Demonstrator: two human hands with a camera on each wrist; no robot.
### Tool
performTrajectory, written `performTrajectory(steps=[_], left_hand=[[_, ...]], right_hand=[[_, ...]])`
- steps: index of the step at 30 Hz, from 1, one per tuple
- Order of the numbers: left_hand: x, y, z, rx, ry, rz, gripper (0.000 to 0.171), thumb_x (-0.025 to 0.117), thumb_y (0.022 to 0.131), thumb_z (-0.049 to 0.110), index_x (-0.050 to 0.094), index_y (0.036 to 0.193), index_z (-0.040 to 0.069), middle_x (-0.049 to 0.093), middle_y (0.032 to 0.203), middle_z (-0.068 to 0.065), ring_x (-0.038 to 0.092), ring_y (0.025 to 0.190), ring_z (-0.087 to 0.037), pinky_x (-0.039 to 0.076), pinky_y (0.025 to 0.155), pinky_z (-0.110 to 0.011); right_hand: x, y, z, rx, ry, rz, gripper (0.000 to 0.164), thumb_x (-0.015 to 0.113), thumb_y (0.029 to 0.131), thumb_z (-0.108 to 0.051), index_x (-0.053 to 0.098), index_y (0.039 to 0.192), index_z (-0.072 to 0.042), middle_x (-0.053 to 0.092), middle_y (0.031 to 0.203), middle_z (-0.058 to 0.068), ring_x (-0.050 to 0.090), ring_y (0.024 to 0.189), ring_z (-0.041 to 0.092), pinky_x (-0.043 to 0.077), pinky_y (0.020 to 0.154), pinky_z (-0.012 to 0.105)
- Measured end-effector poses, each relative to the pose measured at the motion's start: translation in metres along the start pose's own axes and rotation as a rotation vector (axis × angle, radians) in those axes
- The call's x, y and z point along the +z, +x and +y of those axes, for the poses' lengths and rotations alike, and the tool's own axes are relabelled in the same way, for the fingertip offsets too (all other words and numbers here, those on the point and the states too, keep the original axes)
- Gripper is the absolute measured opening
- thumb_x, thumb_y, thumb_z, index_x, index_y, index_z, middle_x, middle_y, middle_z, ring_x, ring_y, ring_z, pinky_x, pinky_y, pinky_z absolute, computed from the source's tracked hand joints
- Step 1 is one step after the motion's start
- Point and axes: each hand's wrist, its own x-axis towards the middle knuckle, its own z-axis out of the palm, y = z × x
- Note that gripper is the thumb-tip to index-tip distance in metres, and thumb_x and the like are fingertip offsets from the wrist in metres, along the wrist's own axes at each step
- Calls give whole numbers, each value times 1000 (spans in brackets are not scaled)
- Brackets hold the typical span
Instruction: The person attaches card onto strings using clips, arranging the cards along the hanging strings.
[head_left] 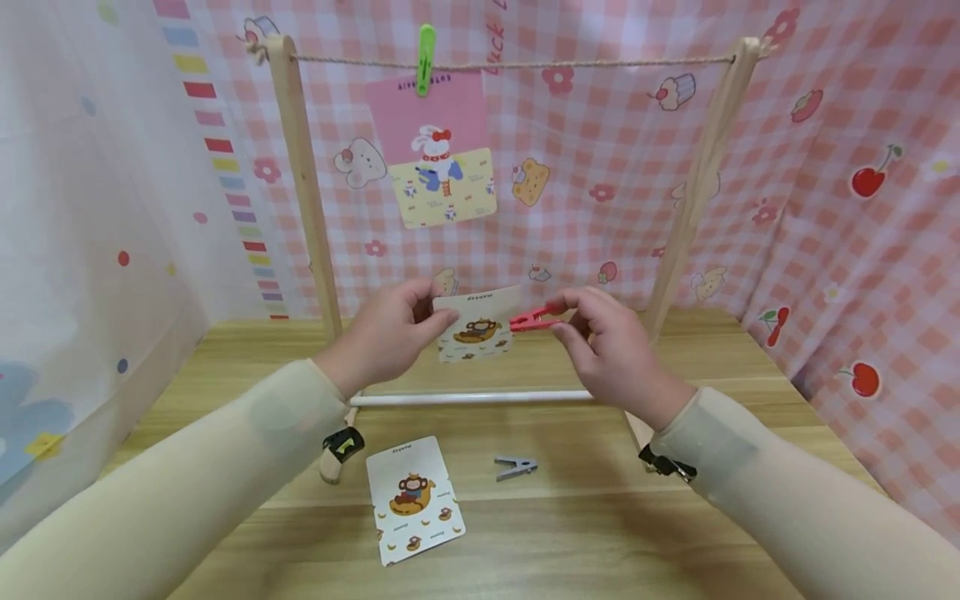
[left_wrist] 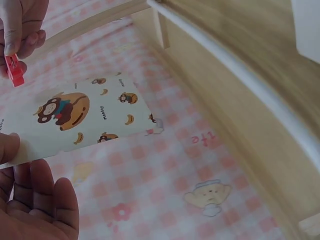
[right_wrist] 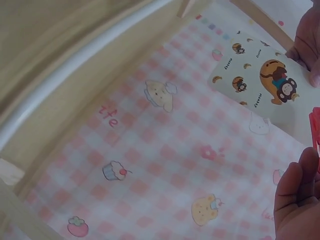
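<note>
Pink card (head_left: 435,154) hung on rope (head_left: 585,63), my left hand (head_left: 388,335) pinches a monkey card (head_left: 476,330), right hand (head_left: 618,350) a red clip (head_left: 522,321), with spare card (head_left: 412,500) and grey clip (head_left: 527,467) left.

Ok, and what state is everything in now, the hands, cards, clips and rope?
Held card: raised off the table
Left hand: pinching that card
Red clip: near that card's edge, contact unclear
Right hand: pinching that clip
Rope: strung between two posts
Green clip: fastened on that line
Hanging card: clipped up, tilted
Gray clip: lying unattached
Lower card: lying picture side up
</note>
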Motion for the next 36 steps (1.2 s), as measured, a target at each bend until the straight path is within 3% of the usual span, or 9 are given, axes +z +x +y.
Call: performTrajectory(steps=[15, 20, 26, 36], left_hand=[[-20, 17, 39, 100, 52, 18, 13, 63, 107, 24, 63, 101, 12, 61, 83, -6, 48, 67, -21, 42, 59, -32], [-24, 23, 51, 85, 29, 17, 13, 62, 108, 24, 66, 113, 13, 70, 98, -5, 53, 74, -22, 44, 61, -32], [-29, 34, 65, 83, 20, 51, 13, 63, 107, 23, 64, 113, 11, 74, 114, -2, 68, 91, -17, 59, 75, -32], [-39, 46, 85, 136, 68, 138, 16, 65, 106, 23, 65, 117, 11, 71, 98, -4, 59, 80, -20, 51, 69, -32]], right_hand=[[-26, 25, -11, -19, -13, 73, 20, 69, 99, 1, 67, 119, 1, 65, 95, 10, 53, 68, 13, 43, 57, 21], [-37, 35, -15, -51, -25, 118, 19, 69, 100, 0, 67, 118, 3, 66, 98, 11, 55, 70, 12, 43, 57, 17], [-48, 45, -19, -85, -60, 142, 19, 68, 101, -3, 67, 119, 2, 66, 98, 11, 52, 69, 11, 40, 56, 16], [-67, 66, -28, -98, -66, 198, 20, 67, 101, -1, 67, 120, 5, 66, 101, 13, 53, 67, 12, 38, 57, 13]])
